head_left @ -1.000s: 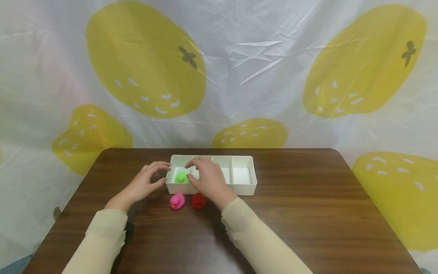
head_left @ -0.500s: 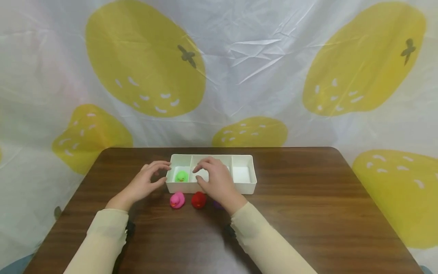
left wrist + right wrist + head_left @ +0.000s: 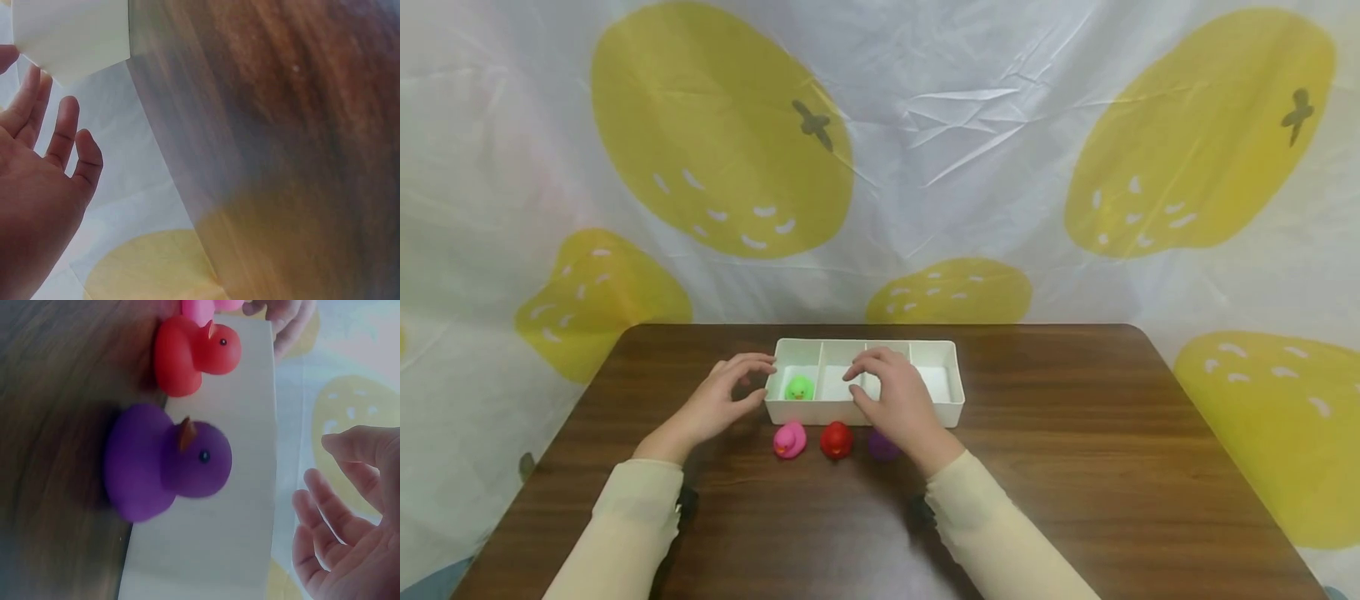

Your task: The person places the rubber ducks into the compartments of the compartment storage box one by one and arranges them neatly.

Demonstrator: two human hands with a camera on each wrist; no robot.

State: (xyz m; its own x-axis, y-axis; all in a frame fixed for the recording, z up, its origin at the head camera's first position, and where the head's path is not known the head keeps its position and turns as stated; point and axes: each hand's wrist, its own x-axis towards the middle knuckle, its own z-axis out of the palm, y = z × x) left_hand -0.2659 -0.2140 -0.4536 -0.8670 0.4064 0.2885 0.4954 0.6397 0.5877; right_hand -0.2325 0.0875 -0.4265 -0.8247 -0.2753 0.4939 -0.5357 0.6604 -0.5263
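Note:
A white divided box (image 3: 865,412) lies lengthwise on the table, a green rubber duck (image 3: 799,388) in its leftmost compartment. My left hand (image 3: 718,404) is at the box's left end, thumb and fingertips right at the rim, fingers loosely bent. In the left wrist view the fingertips meet the box's edge (image 3: 75,37). My right hand (image 3: 898,400) hovers over the box's middle, thumb and fingers apart with nothing between them. In front of the box stand a pink rubber duck (image 3: 789,440), a red one (image 3: 837,440) and a purple one (image 3: 150,462), the last partly hidden by my right hand in the head view.
The brown wooden table (image 3: 1075,467) extends to both sides of the box. Behind its far edge hangs a white cloth (image 3: 955,167) printed with yellow fruit.
My right hand has moved right, from beside the green duck to the box's middle, bringing more of the purple duck into view. The left hand has stayed at the box's left end.

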